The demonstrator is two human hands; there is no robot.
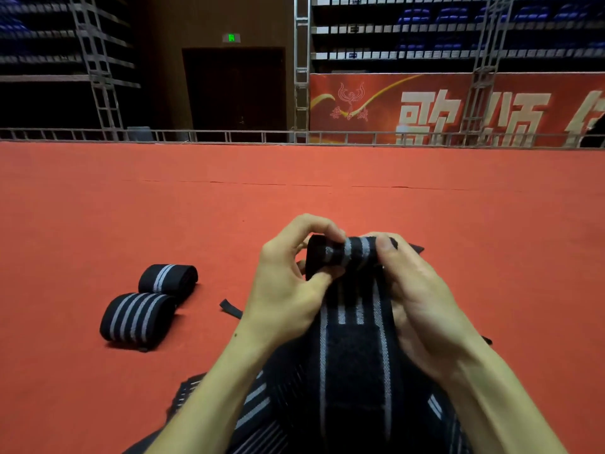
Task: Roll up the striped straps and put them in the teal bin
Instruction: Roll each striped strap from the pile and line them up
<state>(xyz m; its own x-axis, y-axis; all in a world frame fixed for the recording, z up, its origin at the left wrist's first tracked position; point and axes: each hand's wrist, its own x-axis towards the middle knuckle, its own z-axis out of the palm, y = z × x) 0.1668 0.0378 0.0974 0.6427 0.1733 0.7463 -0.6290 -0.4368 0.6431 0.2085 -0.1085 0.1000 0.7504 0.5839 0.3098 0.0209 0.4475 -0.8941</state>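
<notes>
A black strap with grey stripes (pixel 355 352) runs from my lap up to my hands, its top end curled into a small roll (pixel 340 253). My left hand (pixel 288 283) pinches the left side of that roll between thumb and fingers. My right hand (pixel 415 290) grips its right side, thumb on top. Two rolled striped straps lie on the red carpet to the left: one nearer (pixel 137 321) and one just behind it (pixel 168 278). More unrolled striped strap (pixel 255 404) is piled at the bottom. No teal bin is in view.
The red carpet (pixel 294 191) stretches ahead to a low metal truss rail (pixel 229 136). A loose black strap end (pixel 230 308) lies beside my left wrist. Beyond the rail stand a red banner (pixel 458 106), a dark door and rows of blue seats.
</notes>
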